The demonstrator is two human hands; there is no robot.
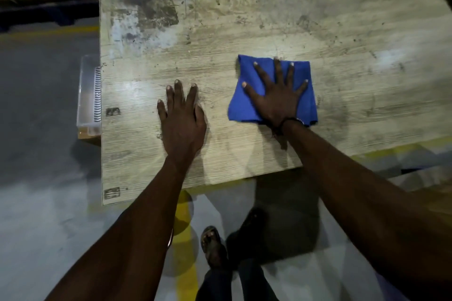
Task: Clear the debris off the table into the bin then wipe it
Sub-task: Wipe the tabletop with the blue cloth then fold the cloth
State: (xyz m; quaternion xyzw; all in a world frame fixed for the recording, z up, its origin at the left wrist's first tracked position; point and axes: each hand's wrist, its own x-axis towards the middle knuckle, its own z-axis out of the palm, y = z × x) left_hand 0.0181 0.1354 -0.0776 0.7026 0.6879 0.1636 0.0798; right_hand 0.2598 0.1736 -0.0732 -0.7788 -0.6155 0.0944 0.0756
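Right hand (277,99) spread flat (fingers splayed) on blue cloth (247,107). Left hand (182,117) flat on table (244,22), gripping nothing.

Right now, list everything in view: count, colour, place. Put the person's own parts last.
table: one, pale worn wood grain with dark stains, centre of view.
cloth: one, blue, flat on the table's right half, under the right hand.
bin: one, clear plastic, on the floor against the table's left edge.
floor line: one, yellow, on the grey floor below the table's near edge.
left hand: one, flat on the bare table, fingers straight.
right hand: one, fingers spread, pressing the cloth.
foot: one, in a sandal, bottom centre.
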